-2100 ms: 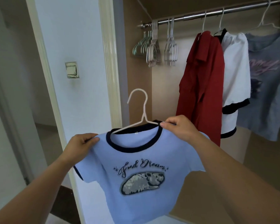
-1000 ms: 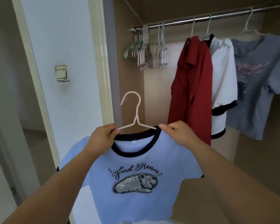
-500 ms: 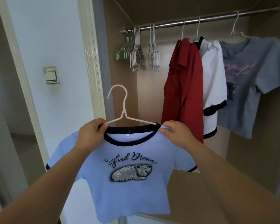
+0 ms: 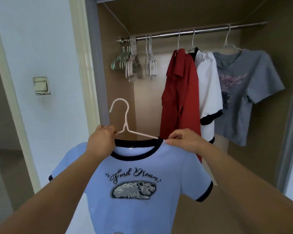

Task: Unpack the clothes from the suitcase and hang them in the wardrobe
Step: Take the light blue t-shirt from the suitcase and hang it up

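On my feed, the light blue short-sleeved T-shirt with the dark navy collar and sleeve bands (image 4: 142,215) is held up in the near middle of the view, in front of the open wardrobe (image 4: 112,92). It is well below the wardrobe's shiny metal rail (image 4: 210,29) and not hung on it. Its long axis runs straight up and down, collar at the top, and the hem drops out of the bottom of the view. The printed front, with script lettering over a pale animal figure, faces me.

A thin white wire hanger (image 4: 125,124) sits in the neck opening with its hook pointing up and the open end of the hook turned left. Its right arm slopes down and slips under the collar. Its left arm disappears behind the left hand (image 4: 101,141), whose fingers are curled round the hanger and collar at the shirt's left shoulder. The right hand (image 4: 184,141) pinches the fabric at the right end of the collar between thumb and forefinger. So the shirt hangs below and between both hands, with the hook rising just right of the left hand.

Farther back on the rail hang a bunch of empty wire hangers (image 4: 132,65) to the left, then a red collared shirt (image 4: 181,98), a white top with dark trim (image 4: 208,90) and a grey printed T-shirt (image 4: 240,98) to the right. A pale wall switch plate (image 4: 41,86) sits far left.
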`<act>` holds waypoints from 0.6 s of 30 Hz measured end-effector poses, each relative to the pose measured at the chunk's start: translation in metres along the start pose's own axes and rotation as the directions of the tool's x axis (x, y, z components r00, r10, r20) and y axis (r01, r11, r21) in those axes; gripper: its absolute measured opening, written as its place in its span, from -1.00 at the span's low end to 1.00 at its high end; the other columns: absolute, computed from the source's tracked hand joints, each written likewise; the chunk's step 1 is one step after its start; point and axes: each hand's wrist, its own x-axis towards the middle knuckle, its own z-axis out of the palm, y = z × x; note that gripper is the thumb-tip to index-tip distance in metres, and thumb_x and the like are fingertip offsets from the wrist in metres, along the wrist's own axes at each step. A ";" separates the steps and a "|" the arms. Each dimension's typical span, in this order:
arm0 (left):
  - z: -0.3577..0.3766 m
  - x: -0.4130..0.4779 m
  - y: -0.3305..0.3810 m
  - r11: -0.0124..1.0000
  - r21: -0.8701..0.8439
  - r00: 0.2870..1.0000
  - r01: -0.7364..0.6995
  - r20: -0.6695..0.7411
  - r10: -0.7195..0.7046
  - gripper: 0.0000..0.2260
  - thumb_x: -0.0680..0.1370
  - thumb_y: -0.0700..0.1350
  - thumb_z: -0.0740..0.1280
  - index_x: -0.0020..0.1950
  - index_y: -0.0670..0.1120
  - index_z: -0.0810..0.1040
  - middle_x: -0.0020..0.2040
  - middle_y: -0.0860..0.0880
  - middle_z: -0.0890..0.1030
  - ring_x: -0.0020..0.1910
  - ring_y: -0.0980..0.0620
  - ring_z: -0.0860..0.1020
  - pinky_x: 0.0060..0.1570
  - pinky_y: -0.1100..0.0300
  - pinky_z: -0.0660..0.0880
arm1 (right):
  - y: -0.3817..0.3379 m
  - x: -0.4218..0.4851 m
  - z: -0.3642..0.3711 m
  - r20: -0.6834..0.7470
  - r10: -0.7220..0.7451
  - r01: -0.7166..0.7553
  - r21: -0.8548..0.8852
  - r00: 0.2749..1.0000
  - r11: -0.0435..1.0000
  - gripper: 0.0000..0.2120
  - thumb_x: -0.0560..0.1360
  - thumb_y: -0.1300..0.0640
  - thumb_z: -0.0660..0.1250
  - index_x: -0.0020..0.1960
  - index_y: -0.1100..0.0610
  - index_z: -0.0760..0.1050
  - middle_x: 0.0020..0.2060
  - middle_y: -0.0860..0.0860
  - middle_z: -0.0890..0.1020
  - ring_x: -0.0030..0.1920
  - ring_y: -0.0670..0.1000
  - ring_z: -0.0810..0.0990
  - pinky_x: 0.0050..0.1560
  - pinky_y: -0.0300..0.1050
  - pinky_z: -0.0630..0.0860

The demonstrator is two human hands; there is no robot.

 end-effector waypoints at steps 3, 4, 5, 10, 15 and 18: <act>0.003 0.009 0.005 0.993 -0.108 0.999 0.047 0.028 -0.044 -0.82 0.62 -0.17 0.16 -0.05 -0.22 0.49 -0.15 -0.13 0.56 -0.09 -0.04 0.32 -0.20 0.11 0.29 | 0.005 -0.010 -0.015 -0.014 0.020 -0.020 -0.013 1.000 1.000 -0.73 0.47 -0.06 0.39 -0.34 0.05 0.54 -0.37 -0.10 0.55 -0.32 -0.12 0.49 -0.21 -0.16 0.40; 0.003 0.012 0.008 0.989 -0.138 0.998 0.060 0.030 -0.056 -0.83 0.62 -0.18 0.16 -0.08 -0.23 0.48 -0.17 -0.15 0.54 -0.09 -0.05 0.32 -0.20 0.11 0.28 | 0.005 -0.013 -0.018 -0.016 0.021 -0.022 -0.007 1.000 1.000 -0.63 0.48 -0.03 0.38 -0.46 0.03 0.41 -0.48 -0.12 0.43 -0.41 -0.13 0.39 -0.29 -0.16 0.31; 0.003 0.015 0.011 0.984 -0.166 0.998 0.061 0.024 -0.058 -0.83 0.61 -0.20 0.16 -0.10 -0.23 0.48 -0.17 -0.17 0.54 -0.10 -0.06 0.33 -0.20 0.11 0.27 | 0.005 -0.016 -0.021 -0.020 0.023 -0.023 0.014 1.000 1.000 -0.55 0.48 0.00 0.39 -0.51 0.02 0.31 -0.54 -0.13 0.35 -0.47 -0.14 0.32 -0.34 -0.18 0.25; 0.006 0.031 0.042 0.987 -0.153 0.998 0.055 -0.031 -0.061 -0.80 0.61 -0.19 0.18 0.02 -0.24 0.57 0.00 -0.26 0.53 0.00 -0.19 0.39 -0.13 0.05 0.31 | -0.003 -0.038 -0.043 -0.036 0.030 -0.021 0.229 0.999 0.973 -0.62 0.51 0.08 0.37 -0.45 0.13 0.42 -0.53 -0.10 0.46 -0.50 -0.17 0.40 -0.39 -0.31 0.32; 0.006 0.046 0.106 0.864 -0.389 0.947 0.320 0.115 -0.299 -0.67 0.57 -0.07 0.25 0.27 -0.20 0.37 0.15 -0.19 0.45 0.13 -0.25 0.47 0.08 -0.04 0.44 | -0.010 -0.051 -0.062 -0.118 0.097 -0.050 0.351 0.988 0.935 -0.78 0.50 0.09 0.37 -0.24 0.21 0.57 -0.36 0.03 0.58 -0.35 -0.05 0.51 -0.27 -0.23 0.45; 0.008 0.052 0.159 0.405 -0.767 0.859 0.498 0.369 -0.355 -0.67 0.56 -0.13 0.27 0.27 -0.18 0.30 0.08 -0.15 0.56 -0.02 -0.11 0.57 -0.01 0.01 0.54 | -0.014 -0.051 -0.070 -0.144 0.137 -0.084 0.326 0.980 0.942 -0.82 0.49 0.09 0.38 -0.15 0.21 0.58 -0.29 0.10 0.56 -0.28 0.01 0.51 -0.21 -0.17 0.44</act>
